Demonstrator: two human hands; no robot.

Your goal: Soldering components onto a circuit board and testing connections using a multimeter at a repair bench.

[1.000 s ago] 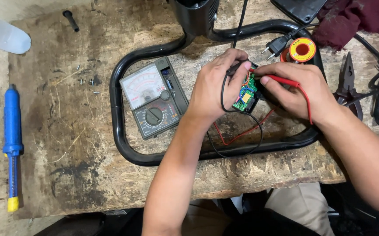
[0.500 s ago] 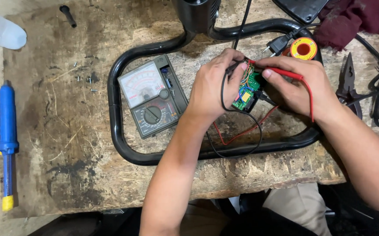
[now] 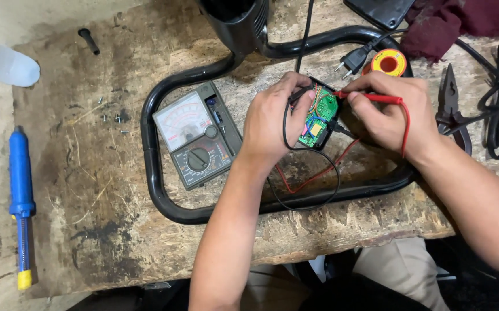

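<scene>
Two hands work over a green circuit board [image 3: 320, 118] at the upper centre of the frame, on a worn wooden desk [image 3: 76, 173]. The left hand [image 3: 272, 118] has its fingers closed on a black probe [image 3: 300, 92], its tip at the board's upper edge; the right hand [image 3: 390, 112] pinches a red probe [image 3: 370, 98] whose tip touches the board. Red and black wires loop below the board. A meter with a dial [image 3: 194, 138] lies just left of the left hand, inside a black tube frame [image 3: 151, 155]. A plug [image 3: 353, 57] and a solder reel [image 3: 389, 62] sit above the right hand, pliers [image 3: 451, 106] to its right, and a blue tool [image 3: 20, 196] at far left.
</scene>
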